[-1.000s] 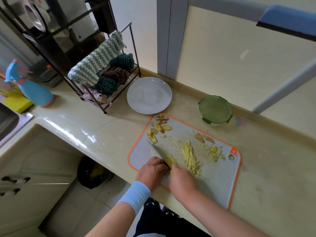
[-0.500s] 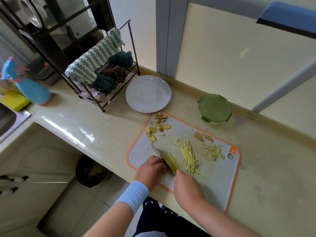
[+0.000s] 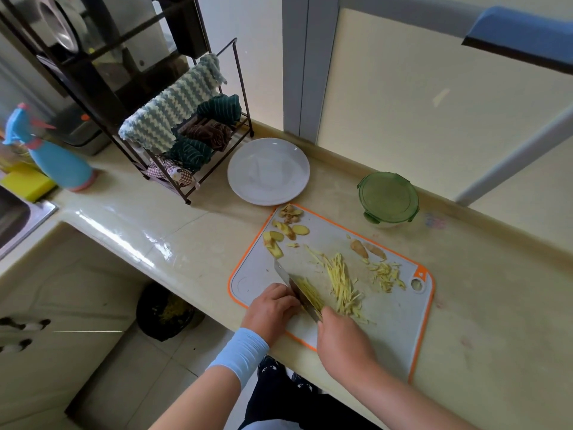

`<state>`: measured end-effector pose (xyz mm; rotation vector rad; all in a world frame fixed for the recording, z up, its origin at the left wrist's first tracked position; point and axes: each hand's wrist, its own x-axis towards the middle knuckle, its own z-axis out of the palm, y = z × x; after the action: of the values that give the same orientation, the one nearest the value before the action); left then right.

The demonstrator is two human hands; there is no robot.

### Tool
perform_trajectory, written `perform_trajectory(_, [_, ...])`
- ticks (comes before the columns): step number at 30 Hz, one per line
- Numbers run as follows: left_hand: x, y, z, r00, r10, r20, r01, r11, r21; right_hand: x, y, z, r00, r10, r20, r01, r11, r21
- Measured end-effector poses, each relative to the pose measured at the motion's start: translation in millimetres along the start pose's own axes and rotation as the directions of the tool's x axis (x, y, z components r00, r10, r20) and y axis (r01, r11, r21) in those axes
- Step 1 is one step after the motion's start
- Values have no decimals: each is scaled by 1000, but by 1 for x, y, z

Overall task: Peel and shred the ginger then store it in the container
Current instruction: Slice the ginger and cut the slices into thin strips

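Hands together at the knife (image 3: 296,285): our right hand (image 3: 344,346) grips it, our left hand (image 3: 273,308) clamps the ginger (image 3: 310,293) on the board (image 3: 397,321); one more cut has added shreds (image 3: 341,280), container (image 3: 387,198) still unopened.

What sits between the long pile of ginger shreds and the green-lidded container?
Head view: two brownish ginger scraps on the cutting board, then bare countertop before the container.

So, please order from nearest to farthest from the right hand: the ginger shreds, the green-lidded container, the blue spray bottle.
From the right hand, which grips the knife:
1. The ginger shreds, just ahead on the cutting board.
2. The green-lidded container, beyond the board's far edge.
3. The blue spray bottle, far off to the left.
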<state>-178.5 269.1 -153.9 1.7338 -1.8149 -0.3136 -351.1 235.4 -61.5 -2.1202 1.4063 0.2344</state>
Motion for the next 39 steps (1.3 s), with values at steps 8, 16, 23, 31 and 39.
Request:
perform_trajectory(8, [-1,-1,1,998,66,-4,-66,997,34,27,-14,12,999,29,22,-28,998,-51])
perform_trajectory(16, [-3,-11,0,988,142,58,-145,988,56,29,-16,7,1000,13,13,-12,1000,-20])
perform_trajectory(23, [-3,-7,2,994,106,10,-106,994,-10,-2,5,0,1000,19,22,-19,1000,4])
perform_trajectory(31, [-1,-7,0,994,111,16,-110,994,-25,22,-9,8,999,11,36,-10,999,-32])
perform_trajectory(39, [1,0,-5,997,75,20,-75,997,14,40,-34,-2,998,16,67,-13,999,-44])
